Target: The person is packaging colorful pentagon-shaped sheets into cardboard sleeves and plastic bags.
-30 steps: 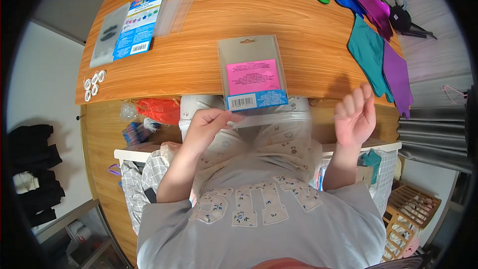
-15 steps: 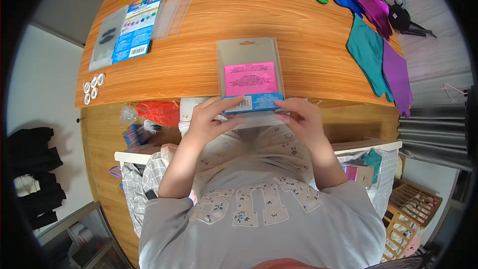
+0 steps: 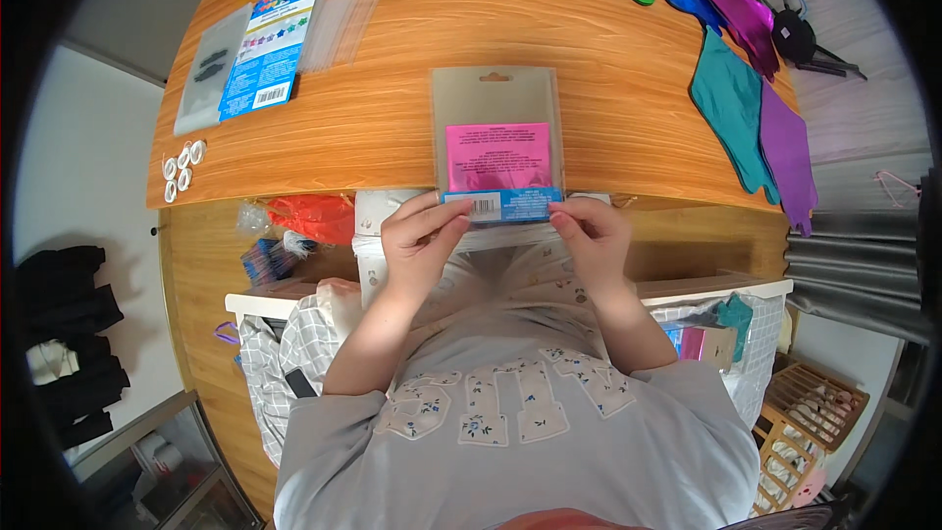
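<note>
A clear plastic hang-hole packet [image 3: 498, 98] lies partly on the table and juts over its near edge toward me. Inside it show a shiny pink sheet or pouch with dark print and a blue label strip with a barcode. My left hand [image 3: 417, 240] pinches the packet's near left corner between thumb and fingers. At the near right corner, my right hand [image 3: 595, 240] grips it the same way. Between the two hands, the clear plastic at the near end forms a narrow band just below the blue strip.
Left on the table are a blue-and-white printed card [image 3: 265, 54], clear sleeves [image 3: 339, 31] and several small white rolls [image 3: 183, 169]. Coloured foil pieces, including a teal one [image 3: 728, 113], line the far and right edges. An open drawer holds a red bag [image 3: 312, 220].
The clear flap at the packet's near end has become narrower, drawn in toward the blue strip. Both hands have shifted to pinch the corners, and the packet sits slightly further right.
</note>
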Available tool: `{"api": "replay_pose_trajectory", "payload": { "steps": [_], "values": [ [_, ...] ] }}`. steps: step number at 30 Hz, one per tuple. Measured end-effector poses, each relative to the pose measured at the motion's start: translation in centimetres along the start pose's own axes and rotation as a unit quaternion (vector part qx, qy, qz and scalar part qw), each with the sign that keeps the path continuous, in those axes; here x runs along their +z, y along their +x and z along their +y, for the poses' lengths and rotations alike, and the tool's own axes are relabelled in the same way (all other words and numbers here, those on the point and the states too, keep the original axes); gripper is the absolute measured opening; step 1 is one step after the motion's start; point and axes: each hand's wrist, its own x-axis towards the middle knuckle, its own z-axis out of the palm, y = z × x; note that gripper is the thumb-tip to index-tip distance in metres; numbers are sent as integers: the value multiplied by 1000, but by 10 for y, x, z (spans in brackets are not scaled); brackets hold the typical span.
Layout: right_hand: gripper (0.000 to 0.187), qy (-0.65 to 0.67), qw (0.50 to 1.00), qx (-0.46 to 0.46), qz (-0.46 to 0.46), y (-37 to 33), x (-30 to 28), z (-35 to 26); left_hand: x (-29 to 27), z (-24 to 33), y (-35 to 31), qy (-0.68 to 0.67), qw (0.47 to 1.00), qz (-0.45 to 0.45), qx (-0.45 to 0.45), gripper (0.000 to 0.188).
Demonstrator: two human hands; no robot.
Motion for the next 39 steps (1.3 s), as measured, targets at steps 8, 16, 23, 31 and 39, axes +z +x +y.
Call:
{"api": "replay_pose_trajectory", "payload": {
  "steps": [8,16,23,31,39],
  "values": [
    [23,90,990,98,53,-9,9,-6,19,-1,-10,-206,951,132,-188,25],
    [24,192,957,215,26,-18,9,-34,16,27,-4,-374,906,110,-167,52],
    [20,181,949,254,-36,-32,4,-19,27,43,-16,-450,860,56,-233,47],
    [23,175,958,208,-88,-20,47,-40,33,34,-30,-271,931,3,-247,43],
    [21,114,942,218,-228,-21,25,-21,4,31,-45,-527,809,-5,-261,50]
  ]
}}
